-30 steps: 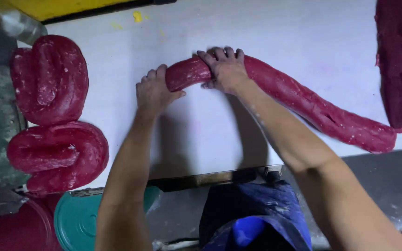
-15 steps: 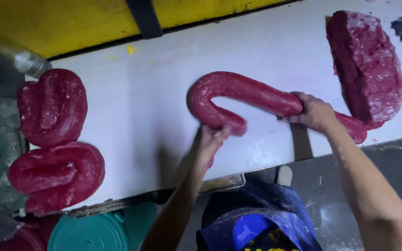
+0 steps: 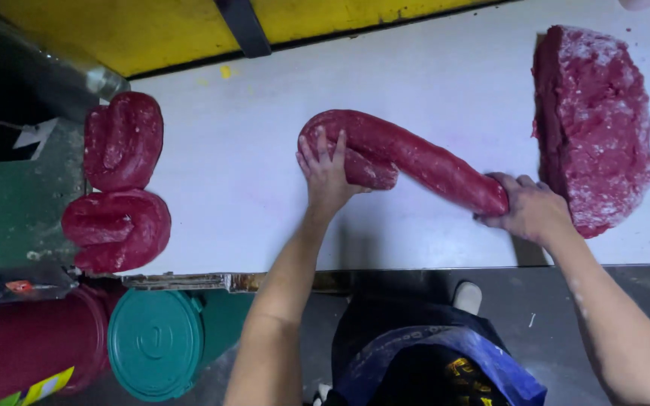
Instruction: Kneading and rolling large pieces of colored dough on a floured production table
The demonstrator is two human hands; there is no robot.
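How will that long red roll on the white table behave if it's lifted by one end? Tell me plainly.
The red roll probably sags: it is already folded back on itself under the left hand. It looks dense, likely heavy for its size. Its surface seems tacky, so the right hand shouldn't slip.

Even, fairly bright light from above; the lower edge goes dim.

We see the white table (image 3: pixel 227 195) lit flatly without glare, and soft shadows fall toward us beneath the left hand (image 3: pixel 327 171) and right hand (image 3: pixel 530 210). Below the table edge the picture darkens. We find the focus mostly sharp, with slight softness and bending at the corners.
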